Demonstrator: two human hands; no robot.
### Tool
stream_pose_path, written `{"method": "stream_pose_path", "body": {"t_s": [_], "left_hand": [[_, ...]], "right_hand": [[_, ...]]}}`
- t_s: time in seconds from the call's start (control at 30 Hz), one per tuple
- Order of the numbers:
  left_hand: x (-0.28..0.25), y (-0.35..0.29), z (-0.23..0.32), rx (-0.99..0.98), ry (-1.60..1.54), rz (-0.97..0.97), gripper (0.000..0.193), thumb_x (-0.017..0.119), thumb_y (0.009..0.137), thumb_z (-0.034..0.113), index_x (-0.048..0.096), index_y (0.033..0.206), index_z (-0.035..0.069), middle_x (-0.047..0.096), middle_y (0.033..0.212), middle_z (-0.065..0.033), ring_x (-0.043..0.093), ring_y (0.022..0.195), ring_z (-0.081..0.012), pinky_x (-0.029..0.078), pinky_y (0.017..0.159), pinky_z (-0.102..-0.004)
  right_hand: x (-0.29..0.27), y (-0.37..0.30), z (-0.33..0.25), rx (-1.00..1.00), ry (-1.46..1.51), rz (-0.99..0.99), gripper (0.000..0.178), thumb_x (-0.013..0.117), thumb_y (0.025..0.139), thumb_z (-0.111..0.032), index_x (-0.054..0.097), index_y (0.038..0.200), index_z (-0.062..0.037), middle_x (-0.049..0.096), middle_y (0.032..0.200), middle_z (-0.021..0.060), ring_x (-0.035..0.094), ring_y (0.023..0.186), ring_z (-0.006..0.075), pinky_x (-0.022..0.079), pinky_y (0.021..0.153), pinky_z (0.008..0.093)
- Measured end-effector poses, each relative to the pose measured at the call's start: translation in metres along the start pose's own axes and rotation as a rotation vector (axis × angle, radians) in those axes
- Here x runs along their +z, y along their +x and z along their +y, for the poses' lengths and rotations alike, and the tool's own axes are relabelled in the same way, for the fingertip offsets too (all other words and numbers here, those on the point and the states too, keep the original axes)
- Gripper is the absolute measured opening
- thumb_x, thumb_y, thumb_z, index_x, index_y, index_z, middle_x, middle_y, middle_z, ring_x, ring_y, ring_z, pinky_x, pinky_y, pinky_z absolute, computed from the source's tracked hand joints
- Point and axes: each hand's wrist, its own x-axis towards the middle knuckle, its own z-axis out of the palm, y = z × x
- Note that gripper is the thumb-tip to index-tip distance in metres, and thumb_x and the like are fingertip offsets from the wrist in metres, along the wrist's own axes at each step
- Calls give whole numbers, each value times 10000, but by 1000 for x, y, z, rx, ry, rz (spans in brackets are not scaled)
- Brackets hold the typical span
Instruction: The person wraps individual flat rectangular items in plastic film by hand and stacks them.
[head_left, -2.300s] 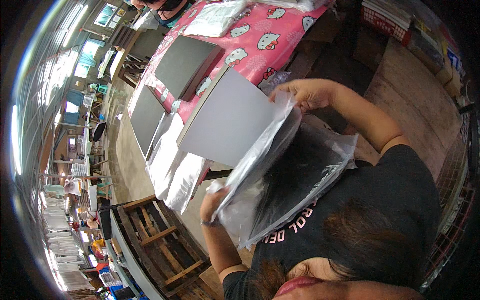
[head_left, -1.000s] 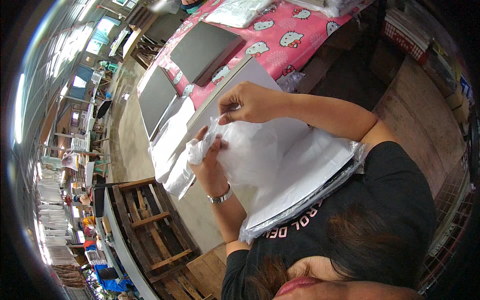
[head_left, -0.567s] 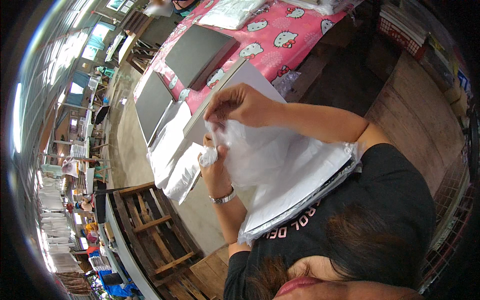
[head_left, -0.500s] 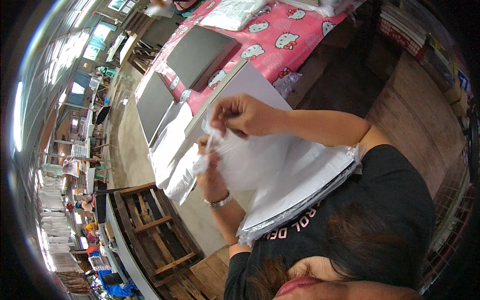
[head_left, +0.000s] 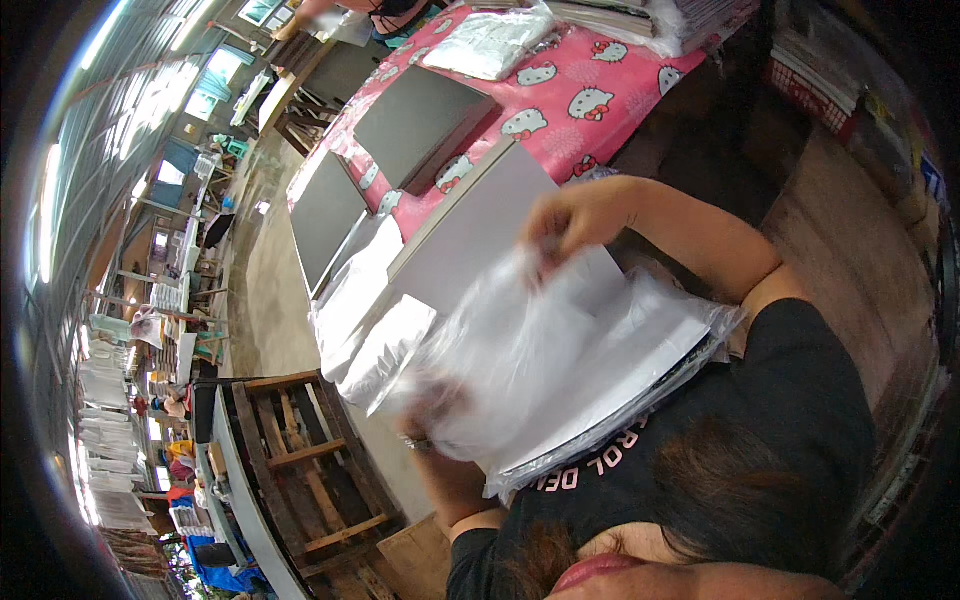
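A clear plastic bag (head_left: pixel 500 310) spreads between my two hands, loose and wrinkled. My right hand (head_left: pixel 568 228) is closed on its upper edge with the fingertips pinched together. Lower on the left, my left hand (head_left: pixel 438 402) is curled at the bag's other side; film covers it and motion blurs its fingers. Close to my body, under the film, lies a stack of white sheets (head_left: pixel 575 415) with plastic around its edge. Just beyond the bag stands a large pale box-like panel (head_left: pixel 480 215) with a grey edge.
Two dark grey flat boxes (head_left: pixel 425 125) (head_left: pixel 328 225) rest on the table's pink patterned cover (head_left: pixel 545 100). White plastic-wrapped packs (head_left: pixel 490 42) lie farther back. A wooden pallet (head_left: pixel 310 450) is at the lower left. Crates with stacked papers (head_left: pixel 815 85) stand at the right; another person (head_left: pixel 395 15) is at the far end.
My hands have moved apart, the right one up and to the right, the left one lower. The plastic bag, bunched between them before, is now spread wide.
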Motion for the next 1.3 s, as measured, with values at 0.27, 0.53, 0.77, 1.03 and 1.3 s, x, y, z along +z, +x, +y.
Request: {"method": "stream_pose_path", "body": {"t_s": [0.27, 0.53, 0.77, 1.03, 1.3], "left_hand": [[-6, 16, -73, 175, -811, -422, 290, 662, 804, 335, 626, 883, 58, 634, 870, -93, 607, 731, -242, 518, 700, -391], [-23, 9, -96, -83, -543, -285, 389, 607, 822, 337, 552, 1020, 7, 624, 997, -163, 614, 884, -314, 500, 763, -467], [-24, 27, -62, 90, -482, 522, 539, 578, 774, 249, 472, 1198, -67, 604, 950, -182, 596, 842, -264, 477, 754, -377], [-5, 95, -22, 106, 105, 965, 352, 475, 856, -6, 484, 1208, -17, 497, 728, 10, 439, 606, -63, 381, 540, -204], [23, 10, -14, 361, 512, 894, 308, 577, 843, 85, 556, 1104, -76, 584, 746, -40, 534, 644, -90, 435, 568, -227]], "right_hand": [[-13, -13, -8, 299, 259, 39, 191, 622, 862, -201, 615, 832, -13, 623, 757, 51, 619, 789, 138, 490, 715, 277], [-5, -13, 2, 95, 523, 479, 374, 642, 834, -151, 522, 1178, -64, 538, 692, -17, 525, 580, 65, 384, 458, 184], [-34, -43, 18, -100, 445, 463, 579, 710, 729, -188, 476, 1245, -70, 531, 728, 10, 486, 548, 47, 396, 483, 172], [-27, 5, 48, 55, -1127, 953, 485, 553, 752, 2, 520, 1231, -66, 481, 1016, 180, 595, 850, 324, 524, 746, 386], [20, -51, -18, 88, -429, 759, 291, 610, 753, -71, 632, 1041, -35, 605, 764, 81, 603, 666, 159, 472, 612, 247]]}}
